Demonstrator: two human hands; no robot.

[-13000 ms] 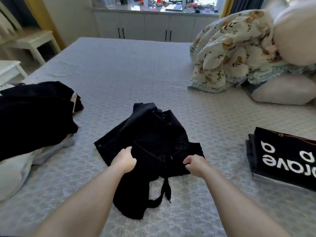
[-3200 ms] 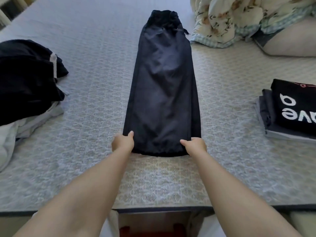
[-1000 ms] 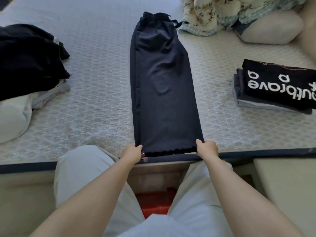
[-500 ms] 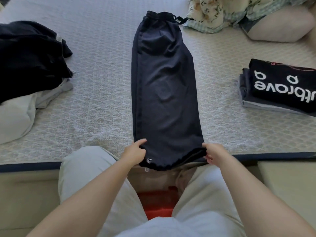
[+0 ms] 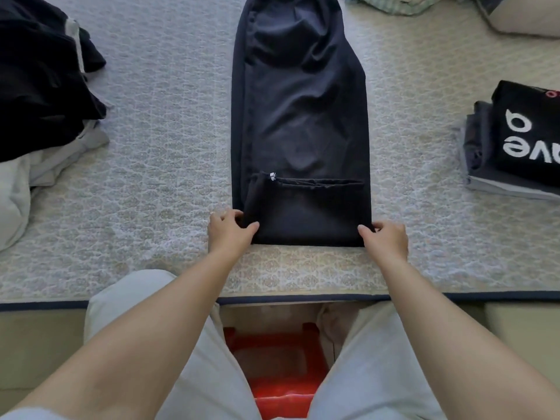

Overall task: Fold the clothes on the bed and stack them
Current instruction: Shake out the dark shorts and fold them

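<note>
1. One grey patterned bedspread (image 5: 151, 183) covers the bed across the head view.
2. Long dark navy trousers (image 5: 300, 116) lie flat at its centre, long axis running straight away from the person, the far end out of frame.
3. Their near end is folded back over itself; the turned-over hem carries a small white tag (image 5: 272, 176), unreadable.
4. An unfolded heap of black and white clothes (image 5: 39, 95) sits at the left.
5. A folded stack (image 5: 512, 147) sits at the right; its black top garment shows white letters, partly cut off, reading upside down as "ave".
6. The left hand (image 5: 228, 233) and right hand (image 5: 386, 239) pinch the fold's near corners, fingers curled.
</note>
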